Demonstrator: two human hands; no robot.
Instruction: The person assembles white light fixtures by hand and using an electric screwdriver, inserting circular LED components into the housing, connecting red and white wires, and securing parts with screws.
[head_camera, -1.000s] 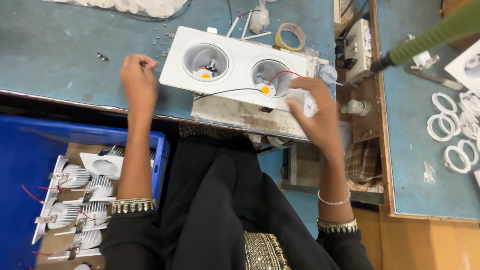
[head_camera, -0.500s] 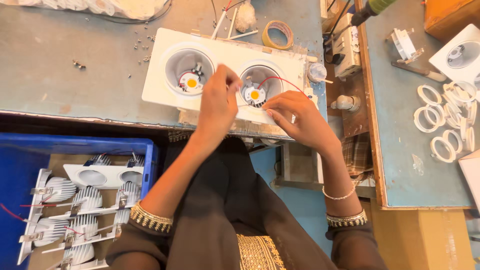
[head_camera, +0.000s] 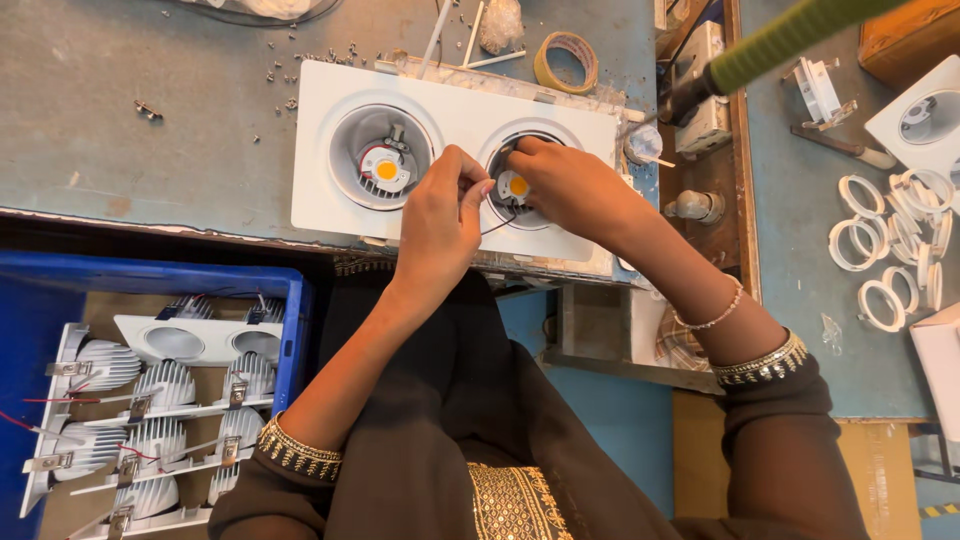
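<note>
Looking down past dark sleeves with gold cuffs, a blue crate (head_camera: 290, 300) of finished lamps sits at lower left, below the table (head_camera: 120, 130) edge. Beyond it, both hands meet over a white double lamp housing (head_camera: 460, 110) lying flat on the table. Left hand (head_camera: 440, 220) pinches a thin dark wire (head_camera: 497, 226) at the rim of the housing's right opening. Right hand (head_camera: 570, 185) curls its fingertips into that opening, touching the small orange-centred LED (head_camera: 516, 186); whether it grips anything is unclear. Farther back lie loose screws (head_camera: 300, 70) and a tape roll (head_camera: 566, 60). White rings (head_camera: 890, 250) lie far right.
</note>
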